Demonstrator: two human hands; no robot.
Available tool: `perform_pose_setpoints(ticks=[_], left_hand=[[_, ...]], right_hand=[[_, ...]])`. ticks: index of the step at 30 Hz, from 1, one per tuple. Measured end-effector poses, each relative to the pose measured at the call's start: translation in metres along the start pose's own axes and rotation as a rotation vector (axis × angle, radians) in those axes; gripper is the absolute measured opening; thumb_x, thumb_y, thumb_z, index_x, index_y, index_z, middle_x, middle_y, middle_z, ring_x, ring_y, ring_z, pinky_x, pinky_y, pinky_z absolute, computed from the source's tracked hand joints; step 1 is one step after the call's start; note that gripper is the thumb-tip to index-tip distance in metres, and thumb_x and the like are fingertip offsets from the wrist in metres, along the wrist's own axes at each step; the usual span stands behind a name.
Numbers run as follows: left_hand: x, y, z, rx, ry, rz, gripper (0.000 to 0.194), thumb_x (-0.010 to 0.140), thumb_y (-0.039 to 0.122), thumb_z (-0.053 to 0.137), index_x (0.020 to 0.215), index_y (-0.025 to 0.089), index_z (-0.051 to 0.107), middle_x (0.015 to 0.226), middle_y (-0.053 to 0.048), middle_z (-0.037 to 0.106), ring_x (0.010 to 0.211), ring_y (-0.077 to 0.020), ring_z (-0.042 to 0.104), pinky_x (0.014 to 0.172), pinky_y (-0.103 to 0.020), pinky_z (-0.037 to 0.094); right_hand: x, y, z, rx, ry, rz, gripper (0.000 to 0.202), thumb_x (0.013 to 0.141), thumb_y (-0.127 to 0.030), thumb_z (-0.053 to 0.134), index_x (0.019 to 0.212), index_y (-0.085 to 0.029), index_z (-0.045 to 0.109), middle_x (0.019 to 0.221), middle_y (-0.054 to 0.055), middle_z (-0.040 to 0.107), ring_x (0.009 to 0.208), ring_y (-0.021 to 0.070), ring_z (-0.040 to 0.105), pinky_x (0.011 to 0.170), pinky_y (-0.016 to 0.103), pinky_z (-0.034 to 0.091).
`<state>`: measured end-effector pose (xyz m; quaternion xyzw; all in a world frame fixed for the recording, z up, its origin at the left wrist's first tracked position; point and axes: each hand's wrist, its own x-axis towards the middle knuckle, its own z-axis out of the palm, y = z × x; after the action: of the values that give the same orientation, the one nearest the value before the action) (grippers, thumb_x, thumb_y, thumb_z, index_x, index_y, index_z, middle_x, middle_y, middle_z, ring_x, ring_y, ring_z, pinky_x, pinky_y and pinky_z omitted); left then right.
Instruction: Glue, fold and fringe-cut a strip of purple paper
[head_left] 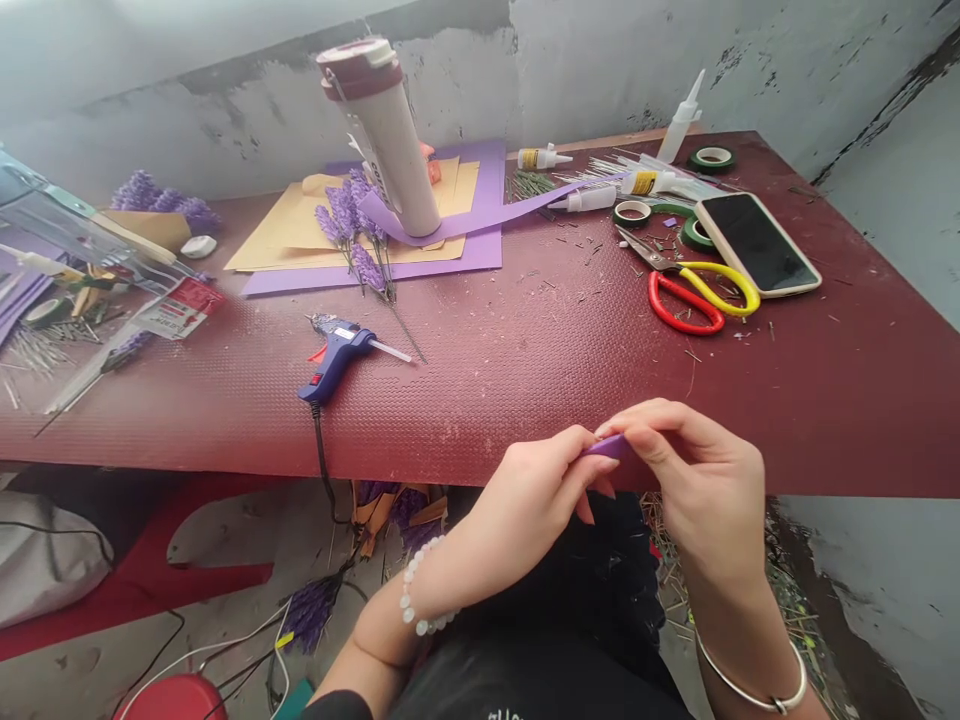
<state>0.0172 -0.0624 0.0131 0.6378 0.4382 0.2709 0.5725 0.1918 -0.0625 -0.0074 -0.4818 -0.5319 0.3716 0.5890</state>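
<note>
Between both hands, at the table's front edge, is a small purple strip (609, 446), mostly covered by fingers. My left hand (536, 495), with a beaded bracelet at the wrist, pinches its left end between thumb and fingers. The other end is in the fingertips of my right hand (697, 475), which wears a silver bangle. Beyond my right hand lie scissors (686, 290) with one red and one yellow handle. A blue glue gun (337, 355) rests on the table to the left, a glue stick poking out of its back.
A tumbler (390, 140) stands on purple and tan sheets (277, 240), beside lavender-like stems (349, 215). A long purple strip (517, 210) runs rightward to glue bottles (589, 200). A phone (761, 243) and green tape rolls (711, 158) lie at right. The glue gun's cord (322, 450) hangs over the edge.
</note>
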Motion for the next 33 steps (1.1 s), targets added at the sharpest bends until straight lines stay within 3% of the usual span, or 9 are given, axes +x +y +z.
perform_pose_setpoints(ticks=[3,5,8,10,15,19,22,29,33], left_hand=[[0.0,-0.001,0.001,0.027,-0.008,0.051,0.03,0.114,0.027,0.053,0.085,0.021,0.06,0.071,0.007,0.064,0.057,-0.0069,0.058,0.068,-0.018,0.048],[0.0,-0.001,0.001,0.061,-0.005,0.068,0.031,0.114,0.026,0.054,0.084,0.02,0.062,0.069,0.007,0.062,0.056,-0.0069,0.058,0.066,-0.018,0.047],[-0.002,-0.002,0.0,0.126,-0.014,0.1,0.031,0.115,0.026,0.053,0.087,0.02,0.065,0.069,0.006,0.064,0.059,-0.0087,0.06,0.067,-0.018,0.049],[-0.003,-0.003,0.0,0.161,-0.028,0.109,0.031,0.115,0.026,0.053,0.089,0.02,0.067,0.073,0.004,0.067,0.06,-0.0091,0.06,0.068,-0.019,0.051],[-0.006,-0.003,-0.002,0.173,-0.019,0.07,0.033,0.115,0.022,0.055,0.084,0.019,0.066,0.065,0.007,0.061,0.055,-0.0071,0.056,0.067,-0.017,0.048],[-0.007,-0.002,-0.003,0.228,-0.017,0.133,0.031,0.115,0.02,0.055,0.087,0.018,0.069,0.072,0.005,0.067,0.06,-0.0078,0.058,0.067,-0.017,0.047],[-0.007,-0.002,-0.001,0.277,-0.007,0.175,0.033,0.116,0.022,0.055,0.087,0.018,0.072,0.07,0.005,0.065,0.064,-0.0093,0.059,0.069,-0.018,0.048],[-0.003,-0.004,0.003,0.18,0.013,0.079,0.033,0.116,0.025,0.055,0.09,0.018,0.074,0.071,0.004,0.07,0.061,-0.0097,0.064,0.069,-0.018,0.052],[-0.004,-0.004,0.001,0.144,0.006,0.065,0.031,0.114,0.023,0.056,0.088,0.018,0.072,0.068,0.005,0.067,0.06,-0.0102,0.063,0.068,-0.019,0.051]], right_hand=[[0.004,0.004,-0.006,0.159,0.057,-0.039,0.048,0.096,-0.075,0.076,0.129,-0.043,0.087,0.123,-0.001,0.09,0.104,0.0186,0.081,0.088,0.029,0.065],[0.007,0.003,-0.012,0.134,-0.05,-0.064,0.064,0.087,-0.078,0.083,0.143,-0.048,0.079,0.132,-0.001,0.088,0.11,0.0212,0.082,0.093,0.032,0.067],[0.008,-0.002,-0.017,-0.063,-0.336,-0.107,0.034,0.094,-0.056,0.089,0.126,-0.046,0.088,0.117,-0.002,0.092,0.104,0.0216,0.086,0.098,0.035,0.068],[0.006,-0.004,-0.019,-0.136,-0.31,-0.139,0.014,0.103,-0.042,0.082,0.113,-0.045,0.091,0.104,-0.004,0.092,0.094,0.0195,0.086,0.101,0.036,0.067],[0.002,-0.002,-0.027,-0.186,0.059,-0.134,0.016,0.106,-0.044,0.077,0.114,-0.046,0.091,0.097,-0.004,0.092,0.09,0.022,0.087,0.096,0.039,0.069],[0.01,-0.004,-0.033,-0.255,-0.34,-0.134,0.073,0.09,-0.074,0.08,0.153,-0.037,0.074,0.14,0.007,0.085,0.128,0.0321,0.082,0.108,0.046,0.069],[0.015,-0.003,-0.032,-0.351,-0.577,-0.238,0.049,0.108,-0.062,0.066,0.146,-0.033,0.079,0.139,0.007,0.085,0.126,0.0269,0.083,0.112,0.043,0.067],[0.009,0.004,-0.027,-0.448,-0.497,-0.544,0.036,0.117,-0.027,0.055,0.145,-0.027,0.078,0.126,0.005,0.09,0.104,0.0184,0.088,0.106,0.038,0.066],[0.009,0.004,-0.026,-0.457,-0.515,-0.514,0.042,0.113,-0.043,0.066,0.151,-0.028,0.075,0.125,0.006,0.09,0.102,0.0198,0.087,0.105,0.038,0.066]])
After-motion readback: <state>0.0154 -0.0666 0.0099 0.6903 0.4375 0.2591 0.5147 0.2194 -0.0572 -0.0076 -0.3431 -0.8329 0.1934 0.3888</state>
